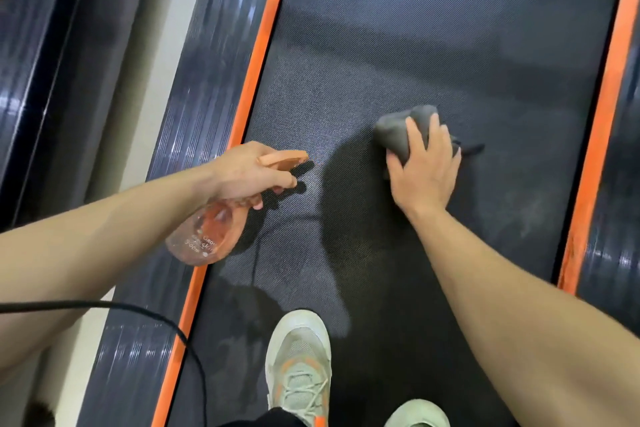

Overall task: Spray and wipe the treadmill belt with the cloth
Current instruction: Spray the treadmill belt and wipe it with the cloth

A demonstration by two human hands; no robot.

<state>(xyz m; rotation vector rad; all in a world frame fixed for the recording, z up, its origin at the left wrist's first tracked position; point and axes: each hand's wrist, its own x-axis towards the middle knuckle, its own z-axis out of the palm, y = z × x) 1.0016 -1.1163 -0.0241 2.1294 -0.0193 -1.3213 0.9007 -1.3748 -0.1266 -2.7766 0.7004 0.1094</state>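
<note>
- Our right hand (424, 168) presses flat on the bunched grey cloth (401, 130), fingers spread over it and gripping its near edge, so the weight goes straight down into the wipe.
- Our left hand (251, 172) is clenched round the neck of the clear orange plastic spray bottle (207, 234), a finger by the trigger and the nozzle pointing toward the cloth; we judge it is held off the surface, ready for another spray.
- The cloth lies on the dark textured treadmill belt (433, 28), about mid-width, with duller patches near it that may be damp.
- Orange side strips (258, 55) border the belt; the bottle hangs over the left one.
- Our pale green trainers (299, 367) stand on the belt behind the hands, so we lean forward to reach.
- A black cable (104, 305) loops across the left rail.
</note>
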